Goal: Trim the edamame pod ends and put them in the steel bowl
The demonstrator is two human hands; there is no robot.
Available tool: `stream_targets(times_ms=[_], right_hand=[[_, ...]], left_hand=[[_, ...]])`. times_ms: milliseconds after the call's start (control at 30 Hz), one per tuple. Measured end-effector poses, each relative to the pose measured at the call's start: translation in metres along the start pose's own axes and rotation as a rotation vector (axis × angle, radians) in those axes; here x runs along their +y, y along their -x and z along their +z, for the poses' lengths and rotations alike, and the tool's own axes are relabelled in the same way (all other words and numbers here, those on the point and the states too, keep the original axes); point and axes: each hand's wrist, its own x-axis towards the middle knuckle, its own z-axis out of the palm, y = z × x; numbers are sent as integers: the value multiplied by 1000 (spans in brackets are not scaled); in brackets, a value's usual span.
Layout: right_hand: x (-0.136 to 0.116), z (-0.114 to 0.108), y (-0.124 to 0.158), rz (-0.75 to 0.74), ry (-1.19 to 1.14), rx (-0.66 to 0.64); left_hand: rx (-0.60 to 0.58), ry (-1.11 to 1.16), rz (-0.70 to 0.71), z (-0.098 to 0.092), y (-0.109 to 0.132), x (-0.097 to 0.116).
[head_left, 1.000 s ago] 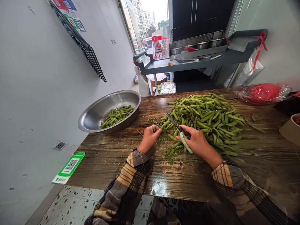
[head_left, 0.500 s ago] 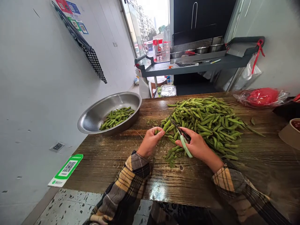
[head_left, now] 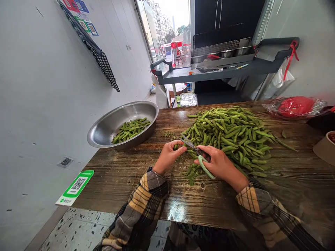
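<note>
Between thumb and fingers, my left hand pinches a green edamame pod, mostly hidden by the fingers. My right hand is closed round the pale green handle of a pair of scissors. Their blades, a little parted, point left and reach the fingertips of my left hand. Just beyond and to the right lies a big heap of edamame pods on the wooden table. Small trimmings and a few leaves are scattered below the blades.
A steel bowl with some pods in it stands at the table's left edge. A green QR-code card lies at the front left corner. At the back right are a red bundle in clear plastic and a paper cup.
The scissors have swung down and left, so their blades now lie at my left fingertips. The pod that stuck out of my left hand is now mostly hidden.
</note>
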Motion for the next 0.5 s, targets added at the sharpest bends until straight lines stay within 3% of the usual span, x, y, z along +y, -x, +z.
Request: stream_targets(times_ms=[267, 500], right_hand=[[-2, -3, 1, -21, -4, -90], [-2, -7, 2, -51, -22, -143]], left_hand=[[-52, -119, 52, -6, -3, -7], [-180, -143, 65, -17, -5, -8]])
